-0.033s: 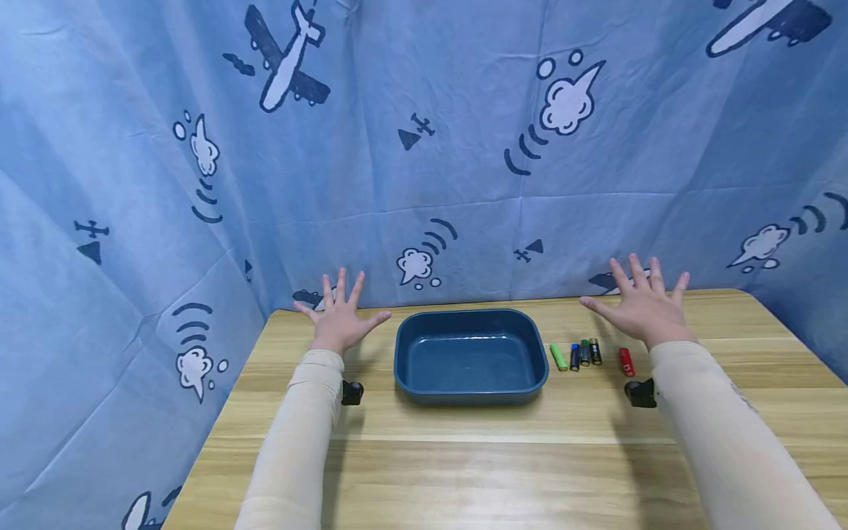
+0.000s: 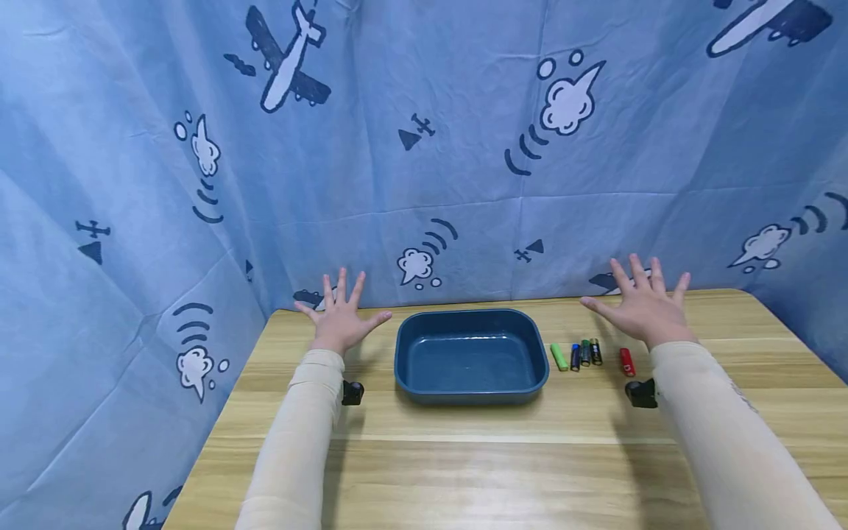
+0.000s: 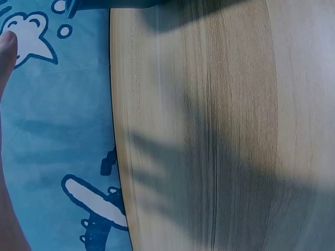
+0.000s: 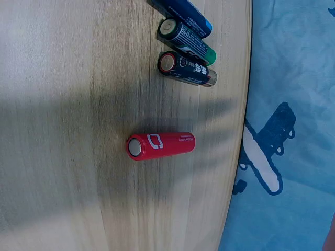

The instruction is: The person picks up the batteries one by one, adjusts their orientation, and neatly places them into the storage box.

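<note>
- My left hand (image 2: 339,324) is wide, fingers spread, holding nothing, left of the tray; my right hand (image 2: 642,313) is equally spread and bare, seemingly to keep both palms clear.
- The blue tray (image 2: 472,361) sits upright on the desk (image 2: 477,478) between my hands, probably so either can reach it.
- Just right of it, a light green battery (image 2: 559,358), blue battery (image 2: 575,358), dark green battery (image 2: 585,352) and black battery (image 2: 595,352) lie side by side, perhaps grouped for easy access.
- The red battery (image 2: 626,362) lies apart, farther right, nearest my right hand; on its side, it could roll if nudged.
</note>
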The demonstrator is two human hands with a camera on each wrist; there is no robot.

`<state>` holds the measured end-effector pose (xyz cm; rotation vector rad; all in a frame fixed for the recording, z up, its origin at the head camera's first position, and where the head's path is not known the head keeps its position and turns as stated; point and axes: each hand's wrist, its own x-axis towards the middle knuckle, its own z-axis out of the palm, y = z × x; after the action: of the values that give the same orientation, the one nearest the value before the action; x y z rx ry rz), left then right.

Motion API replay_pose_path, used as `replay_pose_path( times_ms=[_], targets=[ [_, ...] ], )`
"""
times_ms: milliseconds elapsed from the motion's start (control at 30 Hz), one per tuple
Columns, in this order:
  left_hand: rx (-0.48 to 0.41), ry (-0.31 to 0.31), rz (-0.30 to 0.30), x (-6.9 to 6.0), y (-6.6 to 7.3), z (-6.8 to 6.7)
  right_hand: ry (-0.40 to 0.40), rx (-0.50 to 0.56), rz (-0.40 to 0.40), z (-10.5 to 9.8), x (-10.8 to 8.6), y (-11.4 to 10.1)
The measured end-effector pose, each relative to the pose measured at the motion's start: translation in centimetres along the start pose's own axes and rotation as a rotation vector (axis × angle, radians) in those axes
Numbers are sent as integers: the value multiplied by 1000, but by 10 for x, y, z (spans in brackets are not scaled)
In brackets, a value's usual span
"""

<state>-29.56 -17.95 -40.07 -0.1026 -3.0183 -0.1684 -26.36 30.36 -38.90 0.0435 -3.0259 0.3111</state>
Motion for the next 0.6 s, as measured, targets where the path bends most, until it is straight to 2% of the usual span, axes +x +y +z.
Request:
replay_pose_path(
  times_ms=[300, 600],
  targets=[
    [1, 16, 13, -2, -1, -3, -1, 11, -3, -2, 0, 4],
    [42, 37, 13, -9, -11, -13, 20, 24, -27, -4, 2, 7]
  ],
)
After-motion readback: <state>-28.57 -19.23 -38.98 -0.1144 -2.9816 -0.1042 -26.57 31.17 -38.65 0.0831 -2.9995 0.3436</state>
